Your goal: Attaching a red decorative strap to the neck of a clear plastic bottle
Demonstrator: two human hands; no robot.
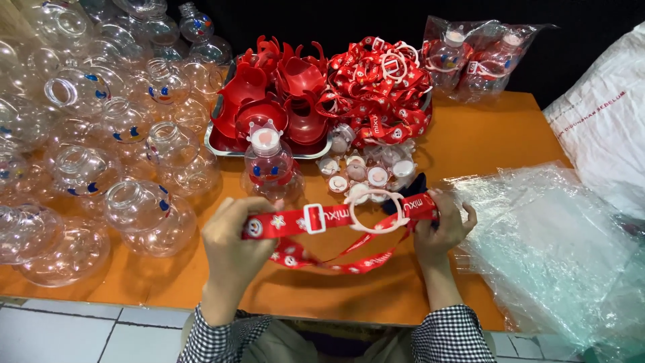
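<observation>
An orange table [484,138] carries clear bottles [101,148] at left, a metal tray [222,144] upper centre, white caps [366,173], and plastic bags [557,242] at right.

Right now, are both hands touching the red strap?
Touching. The head view shows the left hand pinching one end of the red strap and the right hand gripping the other end, stretching it above the orange table.

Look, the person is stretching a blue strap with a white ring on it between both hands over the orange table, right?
Not quite: the strap is red, not blue, as the head view shows. The rest holds: the left hand and the right hand stretch it between them over the orange table, and a white ring sits on it.
</observation>
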